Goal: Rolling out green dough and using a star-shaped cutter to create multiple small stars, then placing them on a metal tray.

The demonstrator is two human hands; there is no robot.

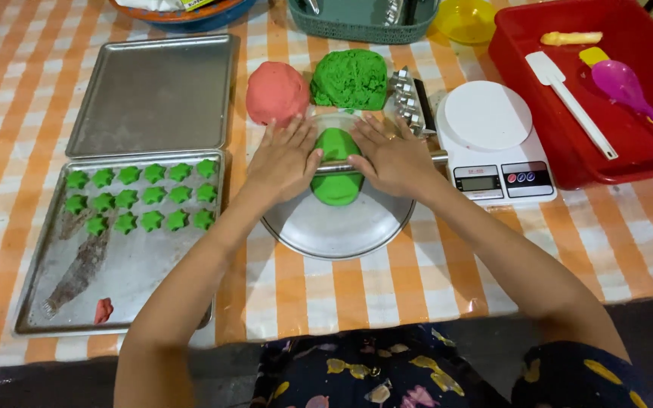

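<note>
- The step in hand looks like rolling out dough: a green dough piece (335, 175) lies on a round metal plate (339, 230), and a thin metal rod (341, 165) lies across its top.
- The left hand (284, 160) presses flat on the rod's left end, fingers spread, not clenched round it.
- The right hand (394, 159) presses flat on the rod's right end in the same way; the hands are apart, with the dough between them.
- The piece still looks thick and domed, so the rolling seems early.
- The next move probably calls for even downward pressure from both palms, with the rod kept level so the sheet comes out uniform, and care that the plate does not slide on the checked cloth (417, 279).
- Behind the plate sit a green lump (351, 78) and a pink lump (276, 92), just beside each other.
- To the left, a tray (137, 295) holds rows of green stars (142, 198); an empty tray (153, 94) lies beyond it.
- A white scale (493, 143) stands just right of the plate, with metal cutters (410, 102) behind.
</note>
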